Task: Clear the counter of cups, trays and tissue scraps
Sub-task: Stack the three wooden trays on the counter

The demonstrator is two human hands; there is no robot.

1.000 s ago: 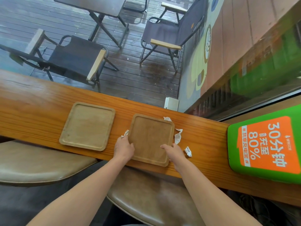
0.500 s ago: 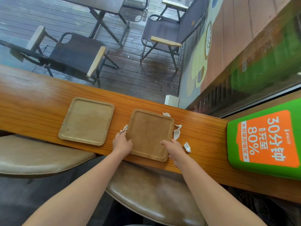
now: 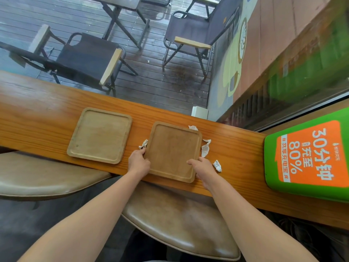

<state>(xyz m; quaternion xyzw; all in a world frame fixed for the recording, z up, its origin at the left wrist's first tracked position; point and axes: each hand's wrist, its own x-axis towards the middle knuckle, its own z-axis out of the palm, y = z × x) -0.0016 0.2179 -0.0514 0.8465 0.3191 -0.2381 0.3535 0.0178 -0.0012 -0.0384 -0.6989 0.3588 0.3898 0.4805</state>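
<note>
1. Darker wooden tray (image 3: 173, 151) flat on counter (image 3: 234, 148), gripped at near corners by left hand (image 3: 139, 162) and right hand (image 3: 204, 167).
2. Best lifted level, clear of tissue scraps (image 3: 205, 149) alongside.

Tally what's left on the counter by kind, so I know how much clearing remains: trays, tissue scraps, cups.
Trays: 2, the lighter tray and the darker tray
Tissue scraps: 4
Cups: 0
Total: 6
</note>
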